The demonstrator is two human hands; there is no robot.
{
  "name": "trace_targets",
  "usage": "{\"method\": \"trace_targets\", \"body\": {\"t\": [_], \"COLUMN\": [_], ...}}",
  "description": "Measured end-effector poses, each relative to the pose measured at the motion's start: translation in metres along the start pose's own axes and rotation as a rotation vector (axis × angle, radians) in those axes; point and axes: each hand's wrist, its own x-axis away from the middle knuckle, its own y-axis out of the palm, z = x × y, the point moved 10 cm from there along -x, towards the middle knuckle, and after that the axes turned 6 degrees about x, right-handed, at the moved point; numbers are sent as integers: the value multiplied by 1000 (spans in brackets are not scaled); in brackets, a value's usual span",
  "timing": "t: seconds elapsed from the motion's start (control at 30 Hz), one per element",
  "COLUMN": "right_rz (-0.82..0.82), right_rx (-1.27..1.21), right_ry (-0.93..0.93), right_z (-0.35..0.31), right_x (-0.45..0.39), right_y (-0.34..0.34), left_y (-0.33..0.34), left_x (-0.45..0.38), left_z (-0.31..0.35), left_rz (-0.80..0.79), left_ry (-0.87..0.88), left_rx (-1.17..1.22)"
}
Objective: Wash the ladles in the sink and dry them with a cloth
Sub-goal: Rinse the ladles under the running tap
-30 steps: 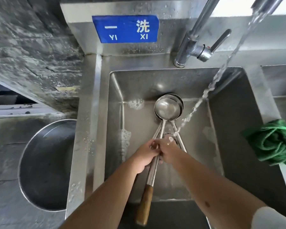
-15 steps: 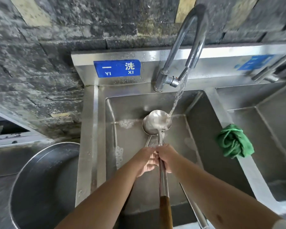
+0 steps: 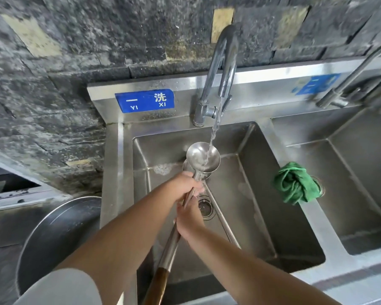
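Now both hands, left (image 3: 186,186) and right (image 3: 188,219), grip the ladle (image 3: 202,157) handle, its bowl under the tap (image 3: 223,69) stream above the sink (image 3: 262,194). Wet steel may slip, I think; water could splash the cloth (image 3: 295,183).

You see a brushed stainless-steel sink basin (image 3: 246,194), matt and water-streaked. The polished steel ladle (image 3: 204,158) has a glossy wet bowl and a dark brown wooden handle end. Curved chrome faucet (image 3: 226,69): smooth, shiny. Crumpled green cloth (image 3: 295,183): soft, nappy. Dark stone wall (image 3: 75,62): rough, mottled.
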Motion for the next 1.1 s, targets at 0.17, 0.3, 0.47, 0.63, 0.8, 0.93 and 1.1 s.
{"method": "trace_targets", "body": {"t": [0.17,0.3,0.47,0.63,0.8,0.93,1.1], "right_rz": [-120,-74,10,-30,-273,-365,-158], "right_rx": [120,191,244,581,731,778,1103], "right_ry": [-98,-134,-232,-362,-412,-470,-343], "right_z": [-2,-15,-43,-54,-47,-47,-41], "right_x": [5,-17,-39,-49,-45,-44,-55], "right_y": [-21,-72,-131,-128,-73,-57,-98], "left_y": [-4,-8,4,6,10,-3,-21], "left_x": [0,12,33,49,65,69,74], "left_z": [-5,-5,-1,2,12,5,-4], "left_rz": [21,34,-33,-87,-29,77,205], "left_ry": [-24,9,23,11,97,135,159], "left_rx": [10,-35,158,237,99,-3,-89]}}
